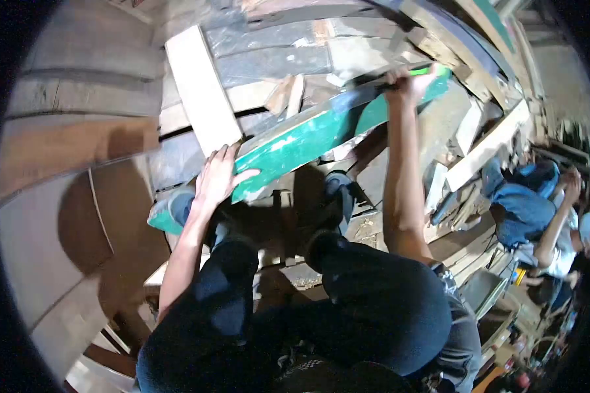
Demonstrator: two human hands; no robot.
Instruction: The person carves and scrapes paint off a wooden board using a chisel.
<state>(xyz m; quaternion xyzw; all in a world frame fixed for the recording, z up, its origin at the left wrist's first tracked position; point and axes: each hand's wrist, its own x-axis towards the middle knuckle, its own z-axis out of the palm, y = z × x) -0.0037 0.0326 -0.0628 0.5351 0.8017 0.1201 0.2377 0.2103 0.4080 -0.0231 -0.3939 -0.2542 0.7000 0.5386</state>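
Note:
A long wooden plank (292,152) with a worn green-painted face lies slantwise in front of me. My left hand (216,177) grips its left end, thumb across the green face and fingers on the upper edge. Near the plank's far right end, my right hand (408,86) is closed around a tool with a bright green handle (434,70). A dark part of that tool reaches left from my fist; its kind is unclear. Beside my left fingers lies a pale bare board (203,92).
Planks and offcuts lie beyond the green plank, including a pale batten (488,145) at right. My shod feet stand below it, one shoe (337,187) near its lower edge. A person in blue trousers (524,203) sits at far right. Wide boards (78,150) cover the left.

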